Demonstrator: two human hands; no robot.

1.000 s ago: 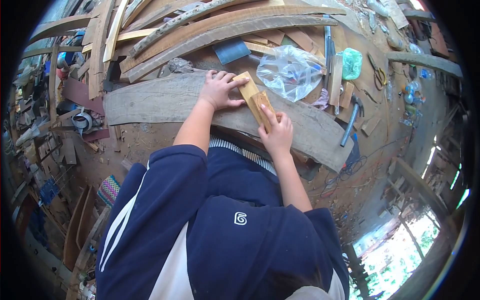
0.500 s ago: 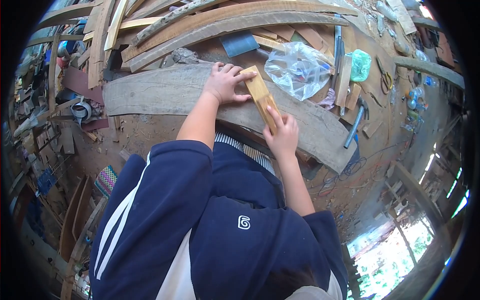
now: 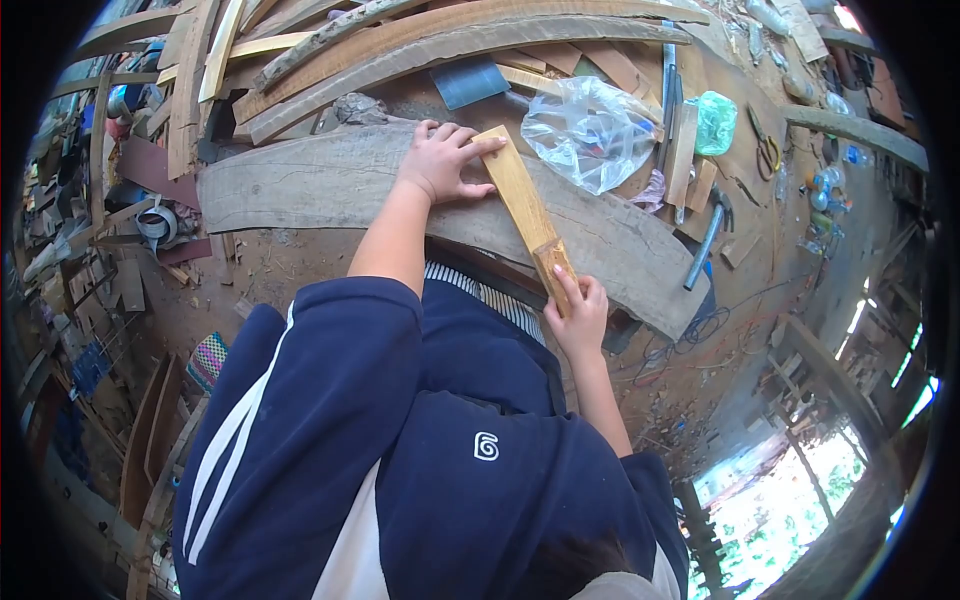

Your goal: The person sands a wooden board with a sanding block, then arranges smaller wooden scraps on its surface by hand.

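The wooden strip (image 3: pixel 518 190) is touched by the spread left hand (image 3: pixel 445 165). At the plank's (image 3: pixel 310 180) near edge, a wooden block (image 3: pixel 548 259) is pinched by the right hand (image 3: pixel 582 318).

Golden-yellow wood strip (image 3: pixel 515 188), green bag (image 3: pixel 714 123)

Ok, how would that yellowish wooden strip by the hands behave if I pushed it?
The strip looks solid and straight, so it would probably stay stiff. Lying flat across the board, it seems unlikely to roll. It might slide lengthwise if the left hand, touching its far end, let go.
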